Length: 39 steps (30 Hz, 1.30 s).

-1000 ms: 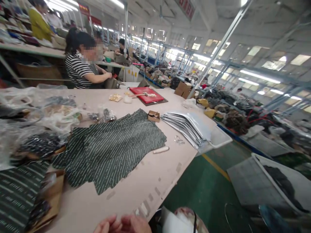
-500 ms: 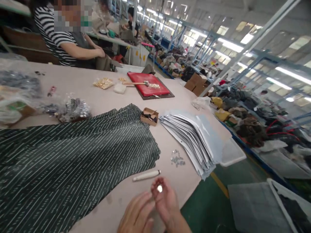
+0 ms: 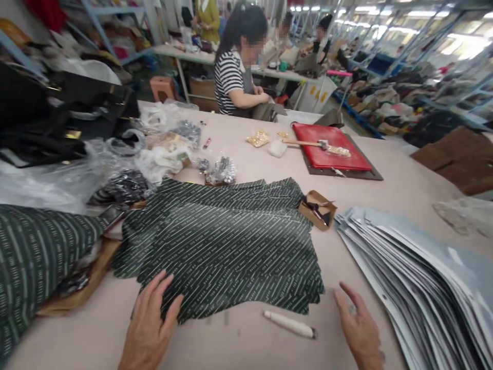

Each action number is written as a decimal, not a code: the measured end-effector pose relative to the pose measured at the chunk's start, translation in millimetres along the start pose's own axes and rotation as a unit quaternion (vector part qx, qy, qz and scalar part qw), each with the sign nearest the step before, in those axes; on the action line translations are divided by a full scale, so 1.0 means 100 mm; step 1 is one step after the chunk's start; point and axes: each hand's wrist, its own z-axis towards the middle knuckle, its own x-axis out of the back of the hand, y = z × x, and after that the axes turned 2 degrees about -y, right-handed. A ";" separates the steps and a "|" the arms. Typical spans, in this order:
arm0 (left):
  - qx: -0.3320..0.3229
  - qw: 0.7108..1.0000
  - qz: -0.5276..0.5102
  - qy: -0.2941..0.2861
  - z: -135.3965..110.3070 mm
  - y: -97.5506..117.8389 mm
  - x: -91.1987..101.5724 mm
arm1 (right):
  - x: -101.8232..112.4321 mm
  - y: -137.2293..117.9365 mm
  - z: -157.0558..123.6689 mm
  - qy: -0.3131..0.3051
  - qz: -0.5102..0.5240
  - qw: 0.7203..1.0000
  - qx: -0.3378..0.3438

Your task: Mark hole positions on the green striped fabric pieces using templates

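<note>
My left hand [image 3: 148, 324] lies flat with its fingers spread on the near edge of a fanned stack of dark green fabric pieces with white stripes [image 3: 223, 241]. My right hand [image 3: 358, 329] hovers open over the table, fingers apart, near a few small clear bits. Between my hands lies a white-handled tool [image 3: 289, 325]. To the right sits a fanned pile of grey plastic sleeves [image 3: 419, 277]. A small cardboard box [image 3: 318, 208] stands beyond the fabric.
A red mat with a hammer [image 3: 329, 153] lies farther back. Plastic bags of parts [image 3: 162, 149] and black bags [image 3: 57, 118] crowd the left. A green striped bundle [image 3: 34, 257] sits at near left. A person in a striped shirt [image 3: 231, 82] works across the table.
My hands were together pinching a small shiny piece; now they are apart and open, the left on the fabric. The view has swung left and down.
</note>
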 end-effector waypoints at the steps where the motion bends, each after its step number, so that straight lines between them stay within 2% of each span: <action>1: 0.038 0.999 0.014 0.016 0.16 -0.07 -0.01 | -0.12 -0.06 0.07 -0.033 -0.003 0.999 0.016; 3: 0.090 0.994 0.050 0.044 0.48 -0.22 -0.04 | -0.35 -0.25 0.21 -0.080 0.004 0.994 0.070; 5: 0.081 0.992 0.085 0.053 0.76 -0.32 -0.07 | -0.53 -0.50 0.36 -0.087 -0.010 0.982 0.165; 7: 0.009 0.994 0.107 0.026 0.97 -0.31 -0.09 | -0.65 -0.85 0.53 -0.112 -0.037 0.956 0.267; 9: -0.086 0.990 0.112 -0.029 1.08 -0.15 -0.12 | -0.77 -1.28 0.73 -0.163 -0.064 0.919 0.353; 12: -0.209 0.967 0.108 -0.099 1.06 0.26 -0.28 | -1.06 -2.00 1.13 -0.209 -0.116 0.869 0.433; 14: -0.256 0.954 0.111 -0.110 0.97 0.50 -0.47 | -1.35 -2.45 1.41 -0.226 -0.136 0.851 0.454; 16: -0.254 0.953 0.132 -0.099 0.87 0.64 -0.68 | -1.66 -2.80 1.65 -0.247 -0.155 0.834 0.469; 18: -0.224 0.957 0.159 -0.097 0.80 0.67 -0.85 | -1.96 -3.05 1.81 -0.264 -0.175 0.821 0.476; 22: -0.197 0.957 0.175 -0.120 0.79 0.64 -0.98 | -2.34 -3.29 1.94 -0.301 -0.208 0.794 0.485; 26: -0.187 0.960 0.164 -0.126 0.81 0.64 -0.96 | -2.38 -3.35 1.90 -0.308 -0.244 0.785 0.479; 34: -0.163 0.970 0.144 -0.108 0.85 0.67 -0.98 | -2.08 -3.42 1.64 -0.318 -0.263 0.758 0.505; 37: -0.172 0.970 0.137 -0.104 0.85 0.66 -0.98 | -1.98 -3.47 1.58 -0.322 -0.244 0.762 0.507; 39: -0.190 0.970 0.120 -0.097 0.81 0.64 -0.98 | -1.87 -3.52 1.51 -0.314 -0.231 0.778 0.494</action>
